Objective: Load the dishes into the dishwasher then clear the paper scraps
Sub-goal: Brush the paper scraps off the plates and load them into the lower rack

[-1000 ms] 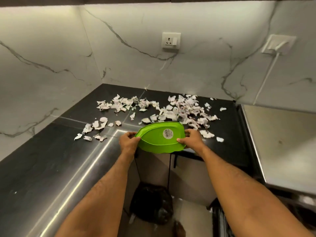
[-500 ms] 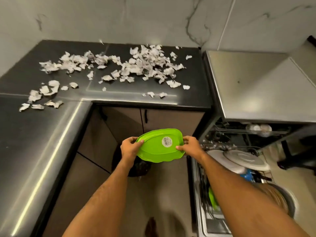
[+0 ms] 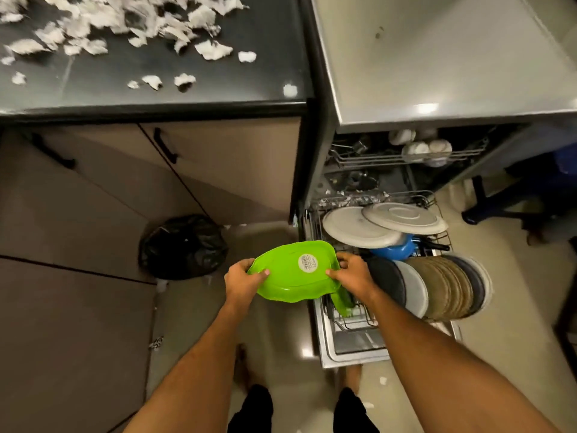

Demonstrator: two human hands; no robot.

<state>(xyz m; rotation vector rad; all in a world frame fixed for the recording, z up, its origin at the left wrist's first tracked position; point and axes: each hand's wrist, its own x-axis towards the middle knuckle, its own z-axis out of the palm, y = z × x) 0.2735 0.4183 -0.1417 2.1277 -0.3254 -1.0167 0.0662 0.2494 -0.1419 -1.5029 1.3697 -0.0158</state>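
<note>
A bright green plastic plate (image 3: 290, 276) with a round white sticker on its underside is held between both hands, bottom side up, just left of the open dishwasher. My left hand (image 3: 242, 281) grips its left rim and my right hand (image 3: 354, 275) grips its right rim. The pulled-out lower rack (image 3: 352, 323) holds two pale plates (image 3: 359, 228), a blue bowl (image 3: 395, 250), a row of upright plates (image 3: 443, 287) and another green dish (image 3: 342, 303). Torn white paper scraps (image 3: 125, 26) lie scattered on the black counter (image 3: 249, 92).
A bin lined with a black bag (image 3: 184, 246) stands on the floor under the counter corner. The upper rack (image 3: 406, 154) holds white cups. Brown cabinet doors (image 3: 125, 189) face me at left. A few scraps lie on the floor (image 3: 382, 381) near my feet.
The view has tipped down from the counter to the dishwasher. Both hands have carried the green plate away from the counter edge, lower and to the right, up to the lower rack.
</note>
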